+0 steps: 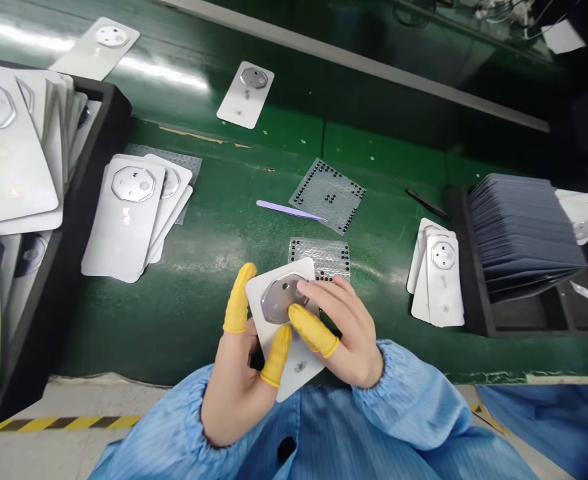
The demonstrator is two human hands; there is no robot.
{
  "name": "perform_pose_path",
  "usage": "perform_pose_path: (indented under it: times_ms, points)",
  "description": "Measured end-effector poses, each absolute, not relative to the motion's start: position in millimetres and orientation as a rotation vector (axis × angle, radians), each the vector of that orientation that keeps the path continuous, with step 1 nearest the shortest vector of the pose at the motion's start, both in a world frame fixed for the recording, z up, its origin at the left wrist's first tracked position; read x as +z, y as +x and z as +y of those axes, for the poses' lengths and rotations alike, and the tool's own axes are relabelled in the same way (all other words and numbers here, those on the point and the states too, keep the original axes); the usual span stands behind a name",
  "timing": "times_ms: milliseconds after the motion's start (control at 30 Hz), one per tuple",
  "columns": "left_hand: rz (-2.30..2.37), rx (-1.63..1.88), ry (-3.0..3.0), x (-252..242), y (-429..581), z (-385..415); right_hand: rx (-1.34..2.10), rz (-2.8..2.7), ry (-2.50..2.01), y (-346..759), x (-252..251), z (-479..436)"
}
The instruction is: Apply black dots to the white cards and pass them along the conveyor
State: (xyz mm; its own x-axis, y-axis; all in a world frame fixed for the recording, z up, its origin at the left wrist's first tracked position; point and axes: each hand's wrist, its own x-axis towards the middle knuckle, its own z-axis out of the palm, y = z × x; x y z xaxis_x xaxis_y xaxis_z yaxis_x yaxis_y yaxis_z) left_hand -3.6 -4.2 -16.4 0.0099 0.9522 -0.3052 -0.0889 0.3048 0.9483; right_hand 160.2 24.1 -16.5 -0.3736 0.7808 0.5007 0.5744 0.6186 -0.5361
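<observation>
In front of me, my left hand (247, 373) holds a white phone back cover (304, 343) tilted, its thumb and one finger in yellow finger cots. The cover carries a large octagonal grey camera plate (277, 300). My right hand (344, 327) is on the same cover; its yellow-capped thumb and bare index fingertip meet the face beside the plate's round opening. Whether a tiny part sits under those fingertips cannot be seen. Just beyond the cover lies a clear sheet (319, 250) with small black pieces, partly hidden. A second such sheet (324, 193) lies farther off, with purple tweezers (289, 210) overlapping it.
Stacked covers (119, 233) lie at left beside a black tray (101, 133) of more covers. One cover (247, 97) lies at the back. At right are several covers (439, 280), a dark pen-like tool (427, 203) and a black box (479, 300) holding grey sheets (524, 227).
</observation>
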Motion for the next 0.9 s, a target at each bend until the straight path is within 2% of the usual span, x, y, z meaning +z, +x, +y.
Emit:
perform_pose_path:
  times_ms: [167,300,767,900]
  points:
    - [1.269,1.099,0.916,-16,-4,-7,0.179,-2.219,-1.068,164,-20,15]
    - [1.275,1.061,0.797,-11,0,-2,0.238,-2.216,-1.081,165,-22,14]
    - [1.087,1.067,0.617,-1,4,10,1.452,-1.382,-1.105,171,-2,27]
    - [1.049,1.102,0.658,-6,3,9,1.620,-1.143,-1.031,170,-2,31]
